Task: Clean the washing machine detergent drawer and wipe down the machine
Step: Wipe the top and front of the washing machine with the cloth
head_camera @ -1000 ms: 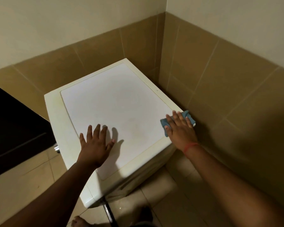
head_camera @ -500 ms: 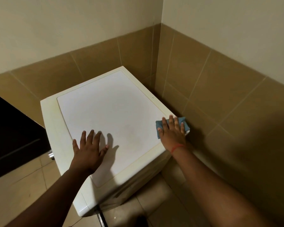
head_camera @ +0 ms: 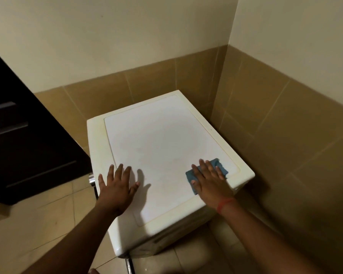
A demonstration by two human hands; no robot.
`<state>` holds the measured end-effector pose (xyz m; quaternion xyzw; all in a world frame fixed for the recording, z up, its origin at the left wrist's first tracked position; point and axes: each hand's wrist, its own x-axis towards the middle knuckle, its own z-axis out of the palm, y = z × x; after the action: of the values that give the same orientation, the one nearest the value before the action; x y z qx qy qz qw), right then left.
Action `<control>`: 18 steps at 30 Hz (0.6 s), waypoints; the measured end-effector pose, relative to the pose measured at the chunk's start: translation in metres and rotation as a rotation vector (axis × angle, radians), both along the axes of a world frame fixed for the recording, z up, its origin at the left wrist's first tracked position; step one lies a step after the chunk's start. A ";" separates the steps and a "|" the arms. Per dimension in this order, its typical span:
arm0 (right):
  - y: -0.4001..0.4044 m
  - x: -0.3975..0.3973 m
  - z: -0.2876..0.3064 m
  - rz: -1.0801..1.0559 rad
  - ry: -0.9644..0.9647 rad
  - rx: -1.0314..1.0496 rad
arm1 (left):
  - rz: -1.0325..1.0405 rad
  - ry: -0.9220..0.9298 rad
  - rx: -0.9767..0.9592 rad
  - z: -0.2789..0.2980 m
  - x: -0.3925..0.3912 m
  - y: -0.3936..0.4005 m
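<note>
Both arms reach out over the washing machine (head_camera: 158, 147). The left hand (head_camera: 117, 189) lies flat on its near left side, fingers spread. The right hand (head_camera: 211, 181) presses flat near its right edge, fingers straight.

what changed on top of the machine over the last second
The right hand slid the blue cloth from the lid's right rim inward onto the white panel of the washing machine. The left hand stayed flat on the lid, fingers spread. The camera view shifted too.

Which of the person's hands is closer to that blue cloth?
Right. The right hand lies flat on the blue cloth; the left hand rests apart on the machine's top.
</note>
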<state>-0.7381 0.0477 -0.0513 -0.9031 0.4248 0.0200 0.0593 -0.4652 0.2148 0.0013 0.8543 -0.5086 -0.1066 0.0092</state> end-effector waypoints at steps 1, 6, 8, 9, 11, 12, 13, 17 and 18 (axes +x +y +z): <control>-0.005 0.002 0.002 -0.058 -0.015 0.002 | 0.005 -0.005 0.001 0.000 0.002 0.002; 0.042 0.045 0.000 -0.075 -0.028 -0.005 | 0.033 -0.017 0.016 -0.001 0.010 0.014; 0.059 0.044 -0.005 0.110 -0.034 -0.036 | 0.033 -0.006 0.013 -0.001 0.011 0.018; 0.056 0.043 -0.004 0.133 -0.031 -0.036 | 0.033 -0.003 0.006 -0.001 0.012 0.020; 0.050 0.049 -0.004 0.016 -0.043 -0.062 | 0.031 -0.007 -0.005 0.000 0.017 0.024; 0.055 0.056 -0.004 -0.066 -0.044 -0.064 | 0.038 -0.007 0.000 0.000 0.019 0.026; 0.066 0.065 -0.004 -0.107 -0.052 -0.047 | 0.050 -0.005 0.009 -0.001 0.021 0.028; 0.127 0.086 -0.007 0.209 -0.070 -0.023 | 0.106 0.014 0.018 -0.001 0.029 0.038; 0.129 0.083 -0.006 0.247 -0.068 -0.031 | 0.113 0.018 0.012 -0.001 0.031 0.040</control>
<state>-0.6552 0.1763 -0.0572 -0.9496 0.3082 -0.0102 0.0566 -0.4340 0.2548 -0.0001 0.8808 -0.4586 -0.1166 0.0149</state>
